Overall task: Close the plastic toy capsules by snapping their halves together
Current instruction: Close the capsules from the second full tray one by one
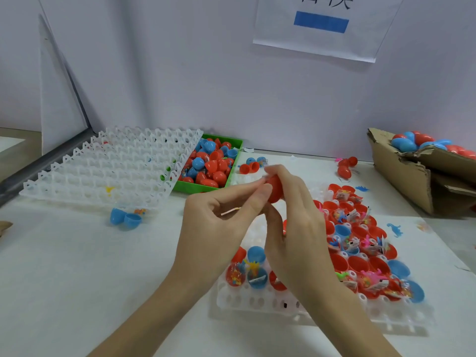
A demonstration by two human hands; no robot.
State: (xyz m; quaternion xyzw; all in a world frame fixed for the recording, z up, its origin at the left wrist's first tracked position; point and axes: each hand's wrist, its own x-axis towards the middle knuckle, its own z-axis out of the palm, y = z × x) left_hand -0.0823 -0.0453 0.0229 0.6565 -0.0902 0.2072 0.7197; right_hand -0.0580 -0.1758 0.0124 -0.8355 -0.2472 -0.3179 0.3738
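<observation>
- A small packing or assembly workstation, walled by plain white partition panels (pixel 180 73) beyond the hands.
- Left of the hands, stacked white plastic grid trays (pixel 108 163) and a green bin of capsule halves (pixel 211 163).
- Right, a torn cardboard box (pixel 401 173) holds closed capsules.

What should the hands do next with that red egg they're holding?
Probably squeeze the red capsule until its halves click shut. Both the left hand and right hand already pinch it above the white tray; whether it is fully closed is hidden by the fingers.
</observation>
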